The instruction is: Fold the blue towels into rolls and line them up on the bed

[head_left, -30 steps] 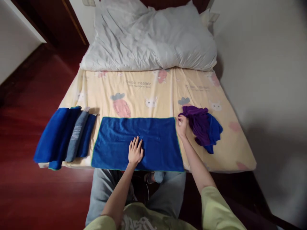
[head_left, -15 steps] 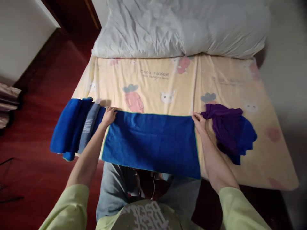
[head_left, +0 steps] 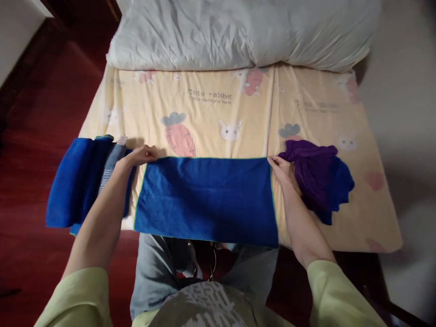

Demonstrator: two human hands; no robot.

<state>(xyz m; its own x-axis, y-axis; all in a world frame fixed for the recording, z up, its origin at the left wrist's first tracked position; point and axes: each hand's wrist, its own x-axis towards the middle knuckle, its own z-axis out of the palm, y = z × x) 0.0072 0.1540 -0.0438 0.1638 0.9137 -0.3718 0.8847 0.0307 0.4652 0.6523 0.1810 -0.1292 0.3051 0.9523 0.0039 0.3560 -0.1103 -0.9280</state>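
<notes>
A blue towel (head_left: 207,197) with thin green edging lies spread flat at the bed's near edge, its front part hanging over my knees. My left hand (head_left: 141,155) is closed at the far left corner, fingers curled on the edge. At the far right corner, my right hand (head_left: 281,169) pinches the edge between thumb and fingers. Left of the towel, partly behind my left forearm, are folded blue towels (head_left: 70,181) and a grey-blue cloth (head_left: 111,165) with white lettering. Right of my right hand lies a crumpled purple cloth (head_left: 311,170) with a blue cloth (head_left: 340,184) beside it.
The bed (head_left: 211,131) has a yellow sheet printed with carrots and rabbits. A bulky grey-white quilt (head_left: 238,34) lies across its far end. Dark red floor (head_left: 47,113) shows at the left, and a pale wall (head_left: 405,136) stands at the right.
The view has shifted, so the bed and cloths sit further left and slightly higher. My left hand has turned at the wrist, its fingers now curled at the corner. The towel stays spread.
</notes>
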